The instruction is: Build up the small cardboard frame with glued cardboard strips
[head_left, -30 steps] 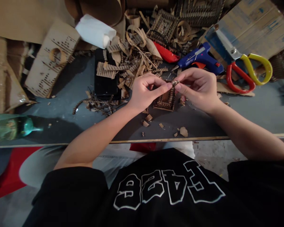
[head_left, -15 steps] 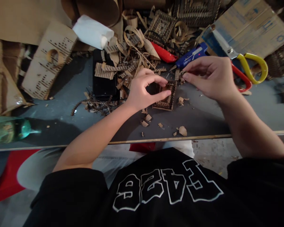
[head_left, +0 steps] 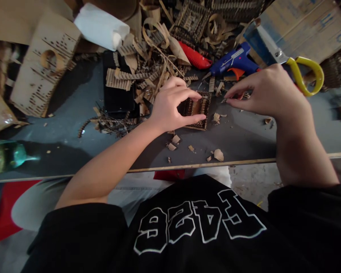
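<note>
My left hand (head_left: 170, 104) arches over a small rectangular tray of corrugated cardboard strips (head_left: 197, 124). Its thumb and forefinger are apart, with their tips over the tray; whether they press on it I cannot tell. To the right of the tray, my right hand (head_left: 268, 93) is closed in a pinch low above the table. Something tiny may be between thumb and forefinger, too small to make out. Behind that hand lies a blue glue gun (head_left: 230, 60) with an orange trigger, its nozzle toward the tray. Cardboard crumbs (head_left: 216, 118) are scattered near both hands.
Scissors with a yellow handle (head_left: 309, 76) lie right of the glue gun. A red tool (head_left: 194, 55) and cardboard scraps (head_left: 153, 76) are heaped behind. A black phone (head_left: 116, 100), a white roll (head_left: 102, 26) and a green bottle (head_left: 5, 155) lie left. The table edge (head_left: 204, 165) is close.
My right hand has moved right, away from the tray, and lower, uncovering the glue gun's orange trigger. My left hand stays over the tray. The whole view has shifted slightly.
</note>
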A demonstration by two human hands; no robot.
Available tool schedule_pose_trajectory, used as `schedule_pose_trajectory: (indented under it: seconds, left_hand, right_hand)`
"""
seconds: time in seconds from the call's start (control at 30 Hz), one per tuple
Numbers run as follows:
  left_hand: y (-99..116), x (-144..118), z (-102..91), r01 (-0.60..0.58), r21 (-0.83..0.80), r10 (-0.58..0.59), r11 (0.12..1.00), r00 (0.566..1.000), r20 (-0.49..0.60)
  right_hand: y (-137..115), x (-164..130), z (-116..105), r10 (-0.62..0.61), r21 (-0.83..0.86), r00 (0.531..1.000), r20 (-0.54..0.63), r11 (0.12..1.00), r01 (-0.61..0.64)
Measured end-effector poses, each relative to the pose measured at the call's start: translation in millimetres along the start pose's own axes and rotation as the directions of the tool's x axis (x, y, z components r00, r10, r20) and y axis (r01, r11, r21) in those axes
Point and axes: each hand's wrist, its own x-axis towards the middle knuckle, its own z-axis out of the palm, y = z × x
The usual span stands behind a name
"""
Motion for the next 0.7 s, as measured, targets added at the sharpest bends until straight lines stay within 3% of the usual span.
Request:
schedule_pose_trajectory:
  seconds: [0.43, 0.7]
  left_hand:
    - [-1.6, -0.2, 0.8, -0.012, 0.014, 0.012, 1.000, 1.000, 0.010]
    - [-4.1, -0.4, 2.9, 0.013, -0.008, -0.012, 1.000, 1.000, 0.019]
  right_hand:
    - [-0.4, -2.7, 3.0, -0.066, 0.010, 0.997, -0.037, 0.998, 0.066]
    - [0.1, -3.3, 4.2, -0.096, 0.016, 0.995, -0.002, 0.995, 0.096]
